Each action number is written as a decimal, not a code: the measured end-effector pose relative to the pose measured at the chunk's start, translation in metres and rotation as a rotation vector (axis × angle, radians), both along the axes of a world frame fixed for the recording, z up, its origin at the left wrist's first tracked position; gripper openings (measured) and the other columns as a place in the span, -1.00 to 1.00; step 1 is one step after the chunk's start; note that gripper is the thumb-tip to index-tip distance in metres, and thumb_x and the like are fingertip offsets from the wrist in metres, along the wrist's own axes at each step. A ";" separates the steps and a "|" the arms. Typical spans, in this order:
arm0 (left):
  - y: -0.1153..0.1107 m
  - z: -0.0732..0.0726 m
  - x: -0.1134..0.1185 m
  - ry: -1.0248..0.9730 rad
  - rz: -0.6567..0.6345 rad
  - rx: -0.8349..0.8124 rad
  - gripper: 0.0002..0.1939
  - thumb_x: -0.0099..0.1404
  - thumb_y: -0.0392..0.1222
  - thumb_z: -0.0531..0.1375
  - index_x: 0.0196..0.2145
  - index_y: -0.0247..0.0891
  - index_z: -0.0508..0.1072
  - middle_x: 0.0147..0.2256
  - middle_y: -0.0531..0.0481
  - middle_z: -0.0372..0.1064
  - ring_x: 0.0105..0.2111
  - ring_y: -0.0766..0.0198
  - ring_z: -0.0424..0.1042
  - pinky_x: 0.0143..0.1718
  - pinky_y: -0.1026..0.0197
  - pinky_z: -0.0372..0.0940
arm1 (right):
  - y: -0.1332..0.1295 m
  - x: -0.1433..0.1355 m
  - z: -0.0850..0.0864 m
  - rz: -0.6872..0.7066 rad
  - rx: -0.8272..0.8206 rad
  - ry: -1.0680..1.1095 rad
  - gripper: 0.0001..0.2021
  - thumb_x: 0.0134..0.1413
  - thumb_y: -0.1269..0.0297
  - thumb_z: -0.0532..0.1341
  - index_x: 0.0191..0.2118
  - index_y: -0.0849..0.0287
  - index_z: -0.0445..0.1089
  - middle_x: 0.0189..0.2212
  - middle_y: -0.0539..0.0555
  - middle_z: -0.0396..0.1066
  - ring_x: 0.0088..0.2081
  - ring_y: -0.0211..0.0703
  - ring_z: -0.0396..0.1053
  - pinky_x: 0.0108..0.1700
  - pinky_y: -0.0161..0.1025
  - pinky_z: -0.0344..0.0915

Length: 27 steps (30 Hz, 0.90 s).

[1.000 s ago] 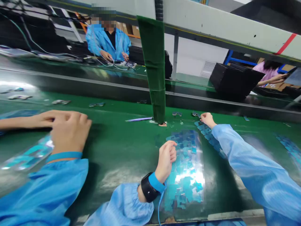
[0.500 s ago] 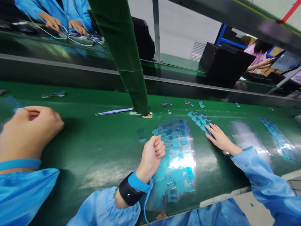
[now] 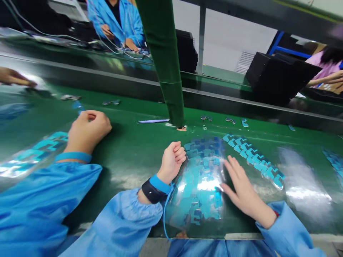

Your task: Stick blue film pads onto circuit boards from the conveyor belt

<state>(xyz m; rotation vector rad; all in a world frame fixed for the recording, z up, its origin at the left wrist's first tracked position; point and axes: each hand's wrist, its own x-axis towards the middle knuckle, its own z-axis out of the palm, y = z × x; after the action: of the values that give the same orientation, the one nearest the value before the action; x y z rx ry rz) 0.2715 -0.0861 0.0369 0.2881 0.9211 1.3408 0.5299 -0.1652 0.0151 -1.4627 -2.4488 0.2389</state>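
Note:
My left hand [image 3: 173,162], with a dark strap and a blue band at the wrist, is curled into a fist beside the left edge of a clear sheet [image 3: 174,217] of overlapping blue-green pieces. Nothing shows between its fingers. At the sheet's right edge is my right hand [image 3: 242,189], palm down with fingers spread, holding nothing. Whether it touches the sheet I cannot tell. A slanting strip of similar blue pieces [image 3: 252,155] lies behind and to the right of that hand.
Purple tweezers [image 3: 152,121] lie left of a green post [image 3: 173,89]. A neighbour's pinching hand [image 3: 88,132] is at left, near another strip [image 3: 40,148]. Several small parts [image 3: 206,118] line the back of the green table. A black box [image 3: 278,76] stands beyond.
The view has swung left. My right hand has left the slanting strip, uncovering it, and come nearer to me beside the clear sheet. My left hand stays in a fist.

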 end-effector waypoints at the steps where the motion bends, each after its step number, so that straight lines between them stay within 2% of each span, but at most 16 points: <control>1: 0.000 -0.001 0.000 0.018 -0.004 0.009 -0.59 0.23 -0.29 0.03 -0.72 -0.19 -0.01 -0.77 0.27 -0.25 -0.80 0.50 -0.24 -0.79 0.37 -0.22 | -0.004 -0.009 0.000 0.095 -0.038 0.007 -0.33 0.26 0.02 0.05 0.37 0.14 -0.15 0.37 0.26 -0.17 0.37 0.16 -0.20 0.22 0.26 0.13; 2: 0.001 -0.002 0.000 0.038 -0.010 0.019 -0.58 0.22 -0.29 0.03 -0.73 -0.18 -0.02 -0.77 0.27 -0.25 -0.80 0.50 -0.24 -0.78 0.38 -0.20 | -0.006 -0.016 -0.001 0.160 -0.065 0.009 -0.36 0.24 0.00 0.08 0.35 0.09 -0.07 0.36 0.23 -0.14 0.36 0.18 -0.16 0.21 0.28 0.14; 4: 0.000 -0.005 0.001 0.079 -0.028 0.041 -0.57 0.22 -0.28 0.05 -0.73 -0.18 -0.03 -0.77 0.26 -0.24 -0.79 0.50 -0.22 -0.77 0.38 -0.16 | -0.003 -0.020 -0.006 0.200 -0.072 0.026 -0.47 0.22 0.03 0.12 0.26 0.03 0.14 0.32 0.19 0.01 0.33 0.20 -0.03 0.18 0.30 0.17; 7: -0.001 -0.007 0.004 0.144 -0.066 0.084 -0.58 0.20 -0.24 0.10 -0.73 -0.19 0.00 -0.76 0.26 -0.20 -0.77 0.50 -0.19 -0.75 0.39 -0.11 | 0.004 -0.014 -0.015 0.121 -0.016 0.146 -0.68 0.26 0.17 0.12 0.08 0.07 0.36 0.21 0.17 0.25 0.25 0.12 0.17 0.16 0.19 0.27; 10: -0.005 -0.007 0.009 0.229 -0.123 0.129 -0.61 0.17 -0.19 0.19 -0.71 -0.21 0.10 -0.75 0.23 -0.05 -0.75 0.50 -0.05 -0.70 0.41 0.01 | 0.008 -0.009 -0.016 0.033 0.004 0.319 -0.78 0.27 0.26 0.10 -0.05 0.11 0.43 0.06 0.15 0.42 0.15 0.02 0.31 0.13 0.06 0.34; 12: -0.010 -0.007 0.014 0.288 -0.204 0.146 -0.60 0.16 -0.14 0.24 -0.70 -0.23 0.16 -0.74 0.16 0.11 -0.73 0.46 0.12 -0.65 0.40 0.13 | 0.007 -0.009 -0.012 -0.035 -0.008 0.426 -0.79 0.28 0.28 0.10 -0.05 0.11 0.41 -0.02 0.14 0.47 0.06 -0.03 0.39 0.10 -0.01 0.38; 15: -0.019 -0.006 0.021 0.355 -0.398 0.139 -0.54 0.17 0.01 0.25 -0.73 -0.27 0.26 -0.64 -0.06 0.37 -0.63 0.33 0.36 -0.52 0.30 0.32 | 0.004 -0.013 -0.003 -0.088 0.000 0.527 -0.77 0.28 0.31 0.08 0.00 0.10 0.37 -0.03 0.15 0.48 0.01 -0.07 0.44 0.05 -0.09 0.42; 17: -0.024 -0.006 0.025 0.381 -0.514 0.129 -0.54 0.18 0.08 0.24 -0.67 -0.34 0.40 -0.53 -0.19 0.48 -0.52 0.22 0.48 -0.40 0.24 0.39 | 0.001 -0.017 0.002 -0.020 0.022 0.536 -0.73 0.28 0.34 0.08 0.06 0.09 0.33 -0.01 0.15 0.46 0.03 -0.08 0.42 0.06 -0.10 0.40; 19: -0.027 -0.005 0.028 0.385 -0.589 0.122 -0.61 0.17 0.06 0.27 -0.54 -0.38 0.51 -0.44 -0.23 0.53 -0.40 0.15 0.54 -0.33 0.23 0.41 | 0.000 -0.020 0.005 0.115 0.036 0.497 -0.67 0.27 0.38 0.09 0.12 0.09 0.27 0.03 0.16 0.42 0.08 -0.08 0.37 0.10 -0.08 0.37; 21: -0.029 -0.003 0.028 0.363 -0.634 0.106 -0.70 0.14 0.00 0.31 -0.45 -0.35 0.52 -0.39 -0.21 0.55 -0.36 0.12 0.56 -0.33 0.23 0.42 | -0.001 -0.022 0.007 0.226 0.031 0.432 -0.62 0.26 0.40 0.10 0.17 0.10 0.22 0.08 0.17 0.38 0.12 -0.07 0.32 0.13 -0.07 0.34; 23: -0.030 0.001 0.026 0.322 -0.674 0.074 -0.72 0.11 -0.02 0.33 -0.37 -0.31 0.51 -0.35 -0.20 0.56 -0.37 0.09 0.57 -0.41 0.23 0.43 | -0.001 -0.022 0.008 0.265 0.022 0.381 -0.60 0.26 0.40 0.10 0.19 0.13 0.19 0.11 0.20 0.33 0.14 -0.06 0.27 0.15 -0.05 0.32; 25: -0.032 0.005 0.023 0.256 -0.778 0.025 -0.64 0.11 -0.04 0.33 -0.18 -0.29 0.52 -0.29 -0.24 0.56 -0.33 0.05 0.58 -0.48 0.23 0.44 | 0.000 -0.022 0.008 0.244 0.023 0.351 -0.60 0.27 0.41 0.08 0.20 0.14 0.17 0.14 0.23 0.27 0.16 -0.03 0.22 0.16 0.01 0.29; 27: -0.035 0.009 0.022 0.193 -0.908 -0.013 -0.48 0.13 -0.10 0.33 0.05 -0.23 0.43 -0.22 -0.25 0.55 -0.29 0.05 0.57 -0.48 0.22 0.45 | 0.000 -0.022 0.010 0.206 0.034 0.327 -0.60 0.27 0.42 0.05 0.20 0.15 0.17 0.15 0.27 0.23 0.19 0.02 0.16 0.17 0.09 0.26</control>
<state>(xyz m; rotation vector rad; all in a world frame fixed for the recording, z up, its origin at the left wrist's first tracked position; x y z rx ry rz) 0.2930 -0.1209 0.0457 0.7328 0.7999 0.4721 0.5074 -0.1649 0.0250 -1.0592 -2.3181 0.4385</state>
